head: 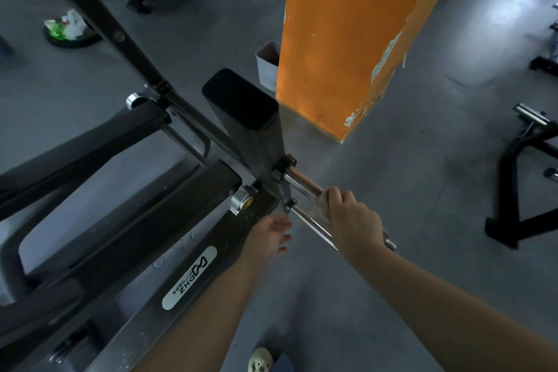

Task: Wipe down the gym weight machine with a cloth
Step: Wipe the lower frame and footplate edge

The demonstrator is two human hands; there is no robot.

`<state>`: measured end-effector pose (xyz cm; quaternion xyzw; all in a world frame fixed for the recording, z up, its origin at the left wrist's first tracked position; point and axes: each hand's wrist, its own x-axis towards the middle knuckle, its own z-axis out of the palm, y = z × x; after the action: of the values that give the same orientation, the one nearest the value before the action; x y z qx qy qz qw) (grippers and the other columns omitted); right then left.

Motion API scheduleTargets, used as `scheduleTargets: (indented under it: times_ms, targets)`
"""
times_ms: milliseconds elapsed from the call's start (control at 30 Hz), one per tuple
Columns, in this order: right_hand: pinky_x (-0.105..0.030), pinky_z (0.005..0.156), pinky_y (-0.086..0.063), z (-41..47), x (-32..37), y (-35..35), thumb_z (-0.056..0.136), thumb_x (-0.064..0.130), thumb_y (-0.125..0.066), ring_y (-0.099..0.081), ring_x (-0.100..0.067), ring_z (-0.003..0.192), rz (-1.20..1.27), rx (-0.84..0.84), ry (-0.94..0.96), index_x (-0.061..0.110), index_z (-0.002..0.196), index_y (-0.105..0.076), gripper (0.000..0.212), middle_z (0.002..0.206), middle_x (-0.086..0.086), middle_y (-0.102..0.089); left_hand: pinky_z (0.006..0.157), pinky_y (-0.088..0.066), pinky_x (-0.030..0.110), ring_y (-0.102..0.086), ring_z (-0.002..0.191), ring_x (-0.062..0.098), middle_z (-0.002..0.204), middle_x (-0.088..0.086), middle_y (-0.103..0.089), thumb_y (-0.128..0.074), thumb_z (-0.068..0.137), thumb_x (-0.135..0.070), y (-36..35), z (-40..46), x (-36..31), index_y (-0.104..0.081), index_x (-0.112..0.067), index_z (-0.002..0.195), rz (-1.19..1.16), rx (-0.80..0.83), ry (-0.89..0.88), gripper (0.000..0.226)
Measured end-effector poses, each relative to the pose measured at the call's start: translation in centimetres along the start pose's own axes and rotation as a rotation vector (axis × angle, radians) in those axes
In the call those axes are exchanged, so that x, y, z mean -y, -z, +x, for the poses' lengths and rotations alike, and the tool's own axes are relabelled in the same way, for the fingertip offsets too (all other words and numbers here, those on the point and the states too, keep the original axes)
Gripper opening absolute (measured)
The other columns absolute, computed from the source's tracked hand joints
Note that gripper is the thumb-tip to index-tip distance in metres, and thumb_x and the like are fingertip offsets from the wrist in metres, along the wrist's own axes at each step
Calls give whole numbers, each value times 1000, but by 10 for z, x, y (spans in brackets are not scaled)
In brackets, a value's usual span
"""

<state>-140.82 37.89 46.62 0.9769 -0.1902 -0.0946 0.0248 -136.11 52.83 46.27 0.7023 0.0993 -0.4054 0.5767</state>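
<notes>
Right hand (350, 214), translucent cloth (320, 208) round chrome peg (302, 183).

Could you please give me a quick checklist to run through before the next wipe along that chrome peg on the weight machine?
1. Cloth in the right hand: ok, gripped.
2. Cloth wrapped around the upper chrome peg: ok.
3. Left hand clear of the stroke: ok, open beside the lower chrome bar, holding nothing.
4. Peg length toward the frame unobstructed: ok.
5. Cloth still clean: cannot tell, mostly hidden.
</notes>
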Motion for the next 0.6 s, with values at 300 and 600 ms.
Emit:
scheduleTargets:
  times_ms: [300,600]
  targets:
    - [-38,58,-51,48,42,15,91,13,-53,-60,-27,80,164,26,22,13,123,-34,37,106,-6,-53,83,-47,30,-56,93,15,102,-3,-57,-43,98,-6,-22,0,-8,-53,-13,123,-1,14,-82,28]
    - [-31,56,-39,-2,-21,-5,91,13,-51,-64,-28,91,49,-11,134,17,138,-23,55,116,-5,-50,71,-48,20,-58,96,15,116,5,-58,-47,98,-11,-60,0,-16,-46,-13,131,-47,10,-134,34]
